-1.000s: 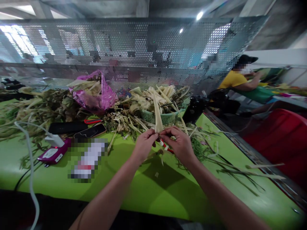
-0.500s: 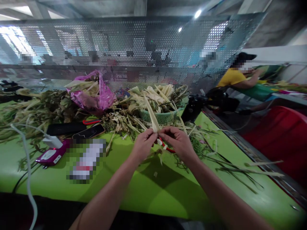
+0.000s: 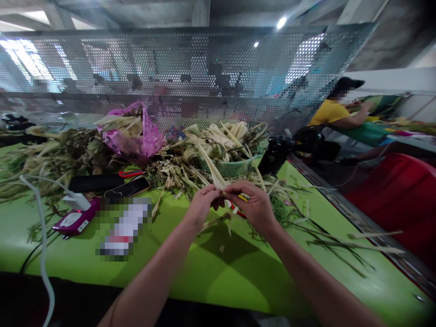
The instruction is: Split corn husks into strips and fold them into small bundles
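Between my two hands stands a long, pale, dried husk strip (image 3: 214, 170), its free end leaning up and to the left. My left hand (image 3: 202, 204) pinches its base between thumb and fingers. Right beside it, my right hand (image 3: 252, 203) grips the same base with closed fingertips. Red-handled scissors or a similar red tool (image 3: 238, 210) lie partly hidden behind my right hand. Just beyond the strip, a green plastic basket (image 3: 225, 169) holds more pale husks (image 3: 235, 132). A curled dry scrap (image 3: 218, 220) lies on the table under my hands.
The green table (image 3: 163, 268) bears a pink plastic bag (image 3: 134, 141) of husks, phones (image 3: 132, 187), a purple power strip (image 3: 76, 221), a black cylindrical object (image 3: 272, 156) and long stems (image 3: 354, 247). A perforated metal screen (image 3: 170, 68) stands behind. At right are a red container (image 3: 395, 204) and a person in yellow (image 3: 330, 112).
The husk strip has tilted from nearly upright to leaning left. My right fingers have shifted left over its base, closer to my left fingertips.
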Available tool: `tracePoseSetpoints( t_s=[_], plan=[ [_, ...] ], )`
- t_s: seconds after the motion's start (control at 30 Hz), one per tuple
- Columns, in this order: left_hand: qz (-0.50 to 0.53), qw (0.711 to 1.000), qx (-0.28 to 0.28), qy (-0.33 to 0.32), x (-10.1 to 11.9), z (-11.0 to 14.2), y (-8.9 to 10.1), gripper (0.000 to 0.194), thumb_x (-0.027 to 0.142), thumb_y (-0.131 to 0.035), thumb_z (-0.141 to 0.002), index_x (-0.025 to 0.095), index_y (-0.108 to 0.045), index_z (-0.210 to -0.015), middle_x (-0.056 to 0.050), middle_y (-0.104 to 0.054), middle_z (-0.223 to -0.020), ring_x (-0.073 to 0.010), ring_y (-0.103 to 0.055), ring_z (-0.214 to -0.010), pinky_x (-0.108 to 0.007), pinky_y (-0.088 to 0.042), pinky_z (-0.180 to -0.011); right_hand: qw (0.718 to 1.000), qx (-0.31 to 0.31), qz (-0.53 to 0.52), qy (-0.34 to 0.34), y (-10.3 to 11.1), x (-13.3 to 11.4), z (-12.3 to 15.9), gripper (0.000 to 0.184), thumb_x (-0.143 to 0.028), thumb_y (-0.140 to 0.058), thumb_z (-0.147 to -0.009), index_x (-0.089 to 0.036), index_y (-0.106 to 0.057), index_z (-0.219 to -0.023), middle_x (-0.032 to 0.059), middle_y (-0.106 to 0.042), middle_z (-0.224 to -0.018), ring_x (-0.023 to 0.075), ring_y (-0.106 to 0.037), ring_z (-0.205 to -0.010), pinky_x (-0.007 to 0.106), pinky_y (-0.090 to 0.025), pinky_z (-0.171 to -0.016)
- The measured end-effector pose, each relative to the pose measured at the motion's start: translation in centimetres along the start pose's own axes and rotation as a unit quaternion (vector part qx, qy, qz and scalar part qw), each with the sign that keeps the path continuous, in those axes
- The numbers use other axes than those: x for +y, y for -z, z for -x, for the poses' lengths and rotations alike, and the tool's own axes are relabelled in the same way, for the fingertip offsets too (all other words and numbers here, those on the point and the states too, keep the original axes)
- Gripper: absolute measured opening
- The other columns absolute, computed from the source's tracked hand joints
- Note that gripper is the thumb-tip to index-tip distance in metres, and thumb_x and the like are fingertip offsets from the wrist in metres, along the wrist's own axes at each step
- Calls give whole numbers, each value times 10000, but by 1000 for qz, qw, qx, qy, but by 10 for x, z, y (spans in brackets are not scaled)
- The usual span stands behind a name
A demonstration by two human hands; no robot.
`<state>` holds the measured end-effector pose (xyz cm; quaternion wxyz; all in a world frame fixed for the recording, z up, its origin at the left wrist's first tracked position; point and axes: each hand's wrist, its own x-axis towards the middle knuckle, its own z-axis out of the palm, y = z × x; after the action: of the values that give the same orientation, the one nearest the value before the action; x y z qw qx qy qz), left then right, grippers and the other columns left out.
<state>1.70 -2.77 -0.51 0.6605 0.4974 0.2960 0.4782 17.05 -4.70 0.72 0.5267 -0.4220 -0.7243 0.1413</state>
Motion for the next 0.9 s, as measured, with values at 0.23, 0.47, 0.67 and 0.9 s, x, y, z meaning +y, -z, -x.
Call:
tracePoseSetpoints(
  t_s=[0.23,0.47,0.67,0.9],
  plan=[
    [-47,998,11,-28,-2,0,-3,128,261,-529,-745,161,-609,-730,8,-538,-626,-92,-405,-547,-220,-308,-535,999,-9,31,14,3,-1,-2,51,-247,-646,-823,-222,-686,-805,36,-633,-843,192,-604,-833,329,-481,-771],
    [-164,983,0,-76,-4,-1,-3,180,305,-464,-831,176,-585,-797,4,-510,-695,-121,-434,-632,-238,-354,-590,998,0,40,-44,-2,3,1,86,-271,-634,-821,-198,-657,-783,27,-632,-797,175,-594,-766,305,-467,-725],
    [-312,937,-14,-154,-2,2,0,191,288,-443,-867,199,-610,-843,-16,-545,-791,-150,-464,-747,-251,-357,-672,985,4,-32,-169,-3,5,2,178,-348,-664,-767,-173,-646,-795,21,-636,-721,160,-571,-658,287,-456,-618],
    [-209,972,-5,-105,-4,1,0,244,357,-455,-875,185,-617,-812,-15,-504,-700,-139,-415,-639,-251,-331,-584,926,-5,-275,-259,4,3,-4,313,-372,-740,-699,-205,-620,-935,8,-669,-802,137,-617,-686,280,-506,-665]
  ],
)
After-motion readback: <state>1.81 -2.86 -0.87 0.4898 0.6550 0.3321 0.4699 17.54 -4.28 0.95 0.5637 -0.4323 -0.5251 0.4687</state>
